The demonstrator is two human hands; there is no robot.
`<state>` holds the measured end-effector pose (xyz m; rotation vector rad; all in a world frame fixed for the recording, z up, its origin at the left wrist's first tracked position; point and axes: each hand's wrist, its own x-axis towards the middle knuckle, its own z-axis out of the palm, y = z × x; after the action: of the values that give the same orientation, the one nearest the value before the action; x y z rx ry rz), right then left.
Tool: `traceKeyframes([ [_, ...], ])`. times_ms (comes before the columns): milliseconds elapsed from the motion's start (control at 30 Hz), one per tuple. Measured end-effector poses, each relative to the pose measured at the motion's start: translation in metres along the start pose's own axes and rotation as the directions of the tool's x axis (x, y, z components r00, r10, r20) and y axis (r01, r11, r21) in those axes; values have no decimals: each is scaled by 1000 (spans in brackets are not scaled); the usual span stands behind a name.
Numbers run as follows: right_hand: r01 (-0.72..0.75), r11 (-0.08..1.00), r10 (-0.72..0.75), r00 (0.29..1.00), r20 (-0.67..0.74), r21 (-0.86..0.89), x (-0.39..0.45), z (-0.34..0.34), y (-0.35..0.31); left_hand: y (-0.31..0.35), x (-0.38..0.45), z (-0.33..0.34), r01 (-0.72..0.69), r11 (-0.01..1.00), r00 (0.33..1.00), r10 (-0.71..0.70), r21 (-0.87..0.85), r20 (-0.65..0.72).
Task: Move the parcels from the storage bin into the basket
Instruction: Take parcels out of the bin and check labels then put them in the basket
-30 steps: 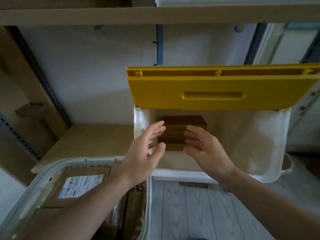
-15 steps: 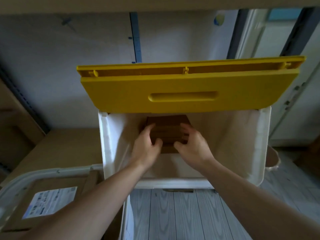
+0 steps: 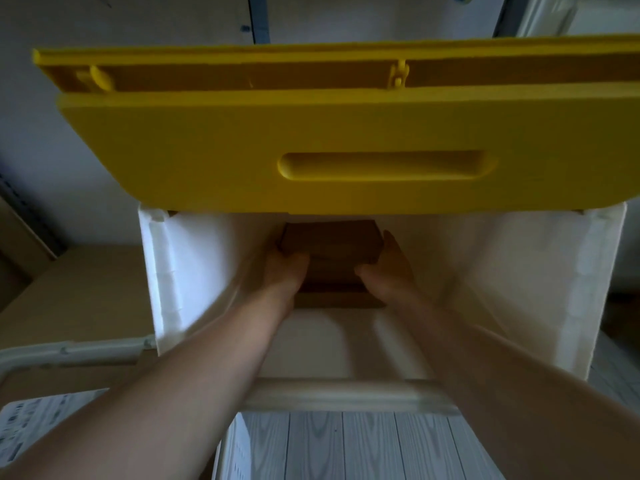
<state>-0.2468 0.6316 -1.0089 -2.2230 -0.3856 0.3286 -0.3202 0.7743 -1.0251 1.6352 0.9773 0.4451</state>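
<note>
We are looking at a small brown cardboard parcel [image 3: 330, 251] sitting deep inside the white plastic storage bin [image 3: 162, 271], under its raised yellow flap lid [image 3: 242, 140]. The white plastic basket [image 3: 69, 351] is standing low on the left, holding a labelled cardboard parcel [image 3: 38, 417].

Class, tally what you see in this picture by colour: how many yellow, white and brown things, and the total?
Yellow: 1, the lid
White: 2, the storage bin and the basket
Brown: 2, the parcel gripped by both hands and the labelled parcel in the basket
Total: 5
</note>
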Motion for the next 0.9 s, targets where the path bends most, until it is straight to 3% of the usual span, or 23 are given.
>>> traceKeyframes([
  [300, -96, 988, 121, 965, -232, 117, -8, -16, -6, 14, -19, -14, 21, 998, 999, -23, -58, -47],
  [433, -96, 994, 108, 948, -300, 54, -35, -35, -6, 16, -29, -29, 10, 994, 998, -4, 108, -58],
  [533, -91, 996, 92, 968, -232, 14, -63, -44, -7, 29, -69, -49, -6, 987, 1000, 4, 160, 12],
  [667, -59, 985, 83, 987, -141, 165, -108, -55, -15, 34, -125, -72, -61, 953, 989, 18, 298, 145],
  [900, 22, 952, 29, 987, -160, 306, -169, -93, -16, 41, -177, -115, -202, 958, 963, 156, 204, 220],
])
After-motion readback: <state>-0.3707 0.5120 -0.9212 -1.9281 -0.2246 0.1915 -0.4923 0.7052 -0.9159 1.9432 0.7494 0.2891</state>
